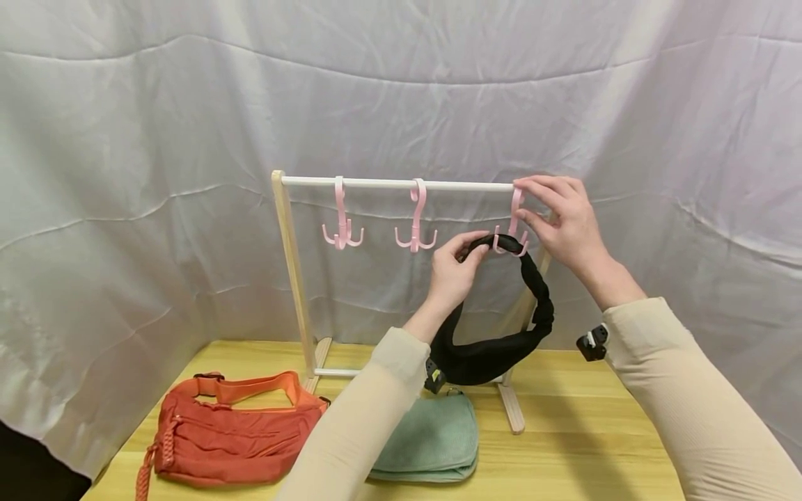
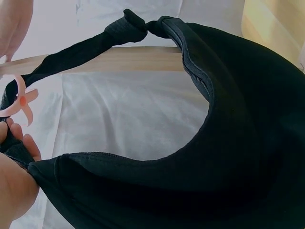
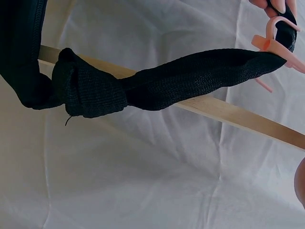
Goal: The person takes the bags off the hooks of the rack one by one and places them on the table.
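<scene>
Evidently, the left hand (image 1: 452,275) pinches the strap (image 1: 537,289) of the black bag (image 1: 485,358) among the prongs of the end pink hook (image 1: 515,211), seemingly to guide the loop, while the right hand (image 1: 567,219) grips that hook at the rod (image 1: 382,184), probably so it cannot swing. The bag hangs above the surface (image 1: 604,400), toward its back edge, where the rack (image 1: 293,271) stands. An orange bag (image 1: 232,438) lies by the left edge; a green pouch (image 1: 432,445) lies farther from the back edge than the rack. Pale, creased cloth (image 1: 438,118) encloses the space.
</scene>
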The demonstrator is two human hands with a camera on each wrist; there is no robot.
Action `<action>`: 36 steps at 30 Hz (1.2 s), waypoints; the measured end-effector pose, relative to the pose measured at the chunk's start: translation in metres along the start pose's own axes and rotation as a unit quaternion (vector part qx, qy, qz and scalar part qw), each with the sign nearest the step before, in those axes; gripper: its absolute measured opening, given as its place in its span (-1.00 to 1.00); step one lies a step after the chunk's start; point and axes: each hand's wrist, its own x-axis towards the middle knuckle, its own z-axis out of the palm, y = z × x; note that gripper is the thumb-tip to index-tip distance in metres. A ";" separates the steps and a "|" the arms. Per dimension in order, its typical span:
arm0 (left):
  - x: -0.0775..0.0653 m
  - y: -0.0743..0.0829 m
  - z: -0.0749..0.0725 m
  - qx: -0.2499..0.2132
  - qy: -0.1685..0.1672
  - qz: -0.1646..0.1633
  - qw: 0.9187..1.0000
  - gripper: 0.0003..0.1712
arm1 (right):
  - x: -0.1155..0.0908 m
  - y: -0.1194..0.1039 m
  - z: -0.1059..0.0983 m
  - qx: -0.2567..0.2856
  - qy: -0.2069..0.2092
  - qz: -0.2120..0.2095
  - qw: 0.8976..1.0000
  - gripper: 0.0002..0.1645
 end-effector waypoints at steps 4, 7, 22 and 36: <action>0.001 0.001 0.000 0.003 0.002 0.003 1.000 -0.74 | 0.000 0.000 0.000 0.001 -0.001 -0.001 1.000 -0.45; 0.001 0.002 -0.001 0.004 0.002 0.005 1.000 -0.74 | 0.000 -0.001 0.000 0.002 0.002 0.000 1.000 -0.45; 0.004 0.006 0.001 0.005 0.005 0.000 1.000 -0.75 | 0.000 -0.004 0.002 0.019 0.025 0.011 0.999 -0.43; 0.006 0.012 0.002 0.009 0.009 -0.003 1.000 -0.75 | 0.000 -0.004 0.002 0.015 0.022 0.006 1.000 -0.42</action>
